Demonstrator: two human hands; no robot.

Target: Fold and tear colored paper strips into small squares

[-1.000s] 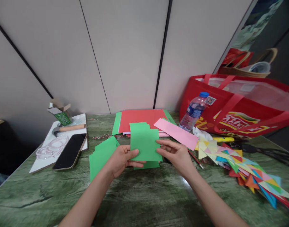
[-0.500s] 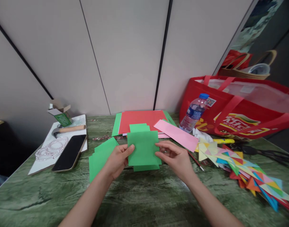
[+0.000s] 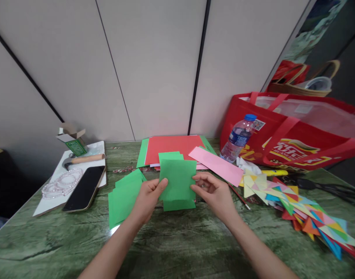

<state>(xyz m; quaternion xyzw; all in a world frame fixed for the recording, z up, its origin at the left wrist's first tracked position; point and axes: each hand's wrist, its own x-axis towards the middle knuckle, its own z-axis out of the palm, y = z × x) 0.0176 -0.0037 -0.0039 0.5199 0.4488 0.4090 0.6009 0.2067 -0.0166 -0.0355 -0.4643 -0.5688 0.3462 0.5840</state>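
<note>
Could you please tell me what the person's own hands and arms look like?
The left hand and right hand are ungloved, with no watch or bracelet showing. No sleeves show on the forearms, and no ring on the visible fingers.

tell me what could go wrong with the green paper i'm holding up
The green paper might bend or crease, since the left hand pinches it by one side edge. That same hand could also nudge the loose green pile right beside it.
</note>
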